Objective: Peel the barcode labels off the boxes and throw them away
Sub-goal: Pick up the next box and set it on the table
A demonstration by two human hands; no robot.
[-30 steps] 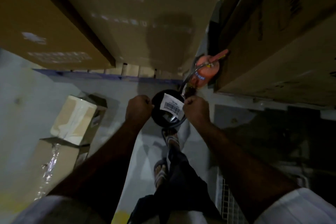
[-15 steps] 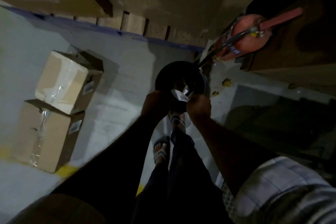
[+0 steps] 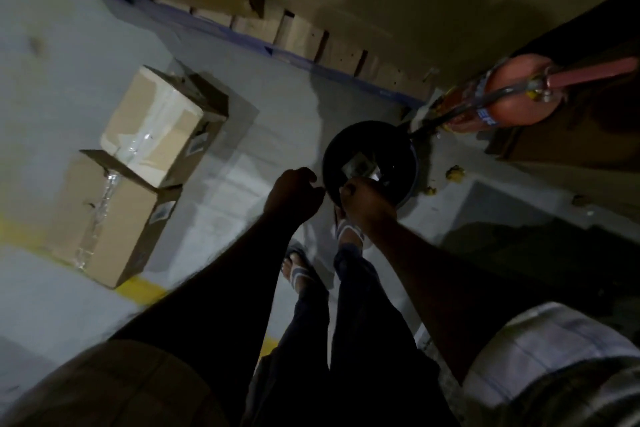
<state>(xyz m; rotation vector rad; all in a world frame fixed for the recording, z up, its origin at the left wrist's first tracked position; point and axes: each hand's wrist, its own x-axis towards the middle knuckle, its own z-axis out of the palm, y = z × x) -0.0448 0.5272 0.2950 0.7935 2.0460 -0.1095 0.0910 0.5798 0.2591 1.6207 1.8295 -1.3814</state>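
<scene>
Down inside black bin (image 3: 398, 135), crumpled pale label (image 3: 358, 167).

Open bin (image 3: 408, 149) mouth; extinguisher (image 3: 512, 97) crowds its right

Two stacked boxes (image 3: 152, 163): matt brown cardboard, sealed with glossy clear tape that catches the light; small paper labels (image 3: 198, 145) on their dark sides. Floor (image 3: 242, 156): smooth grey painted concrete, dull sheen, yellow painted line. Bin (image 3: 370, 163): black, smooth, seemingly plastic, with pale paper scraps inside. Fire extinguisher (image 3: 512, 97): red, glossy painted metal. Pallet (image 3: 311, 35): rough bare wood. Sleeve (image 3: 540, 357): woven checked cloth.
</scene>
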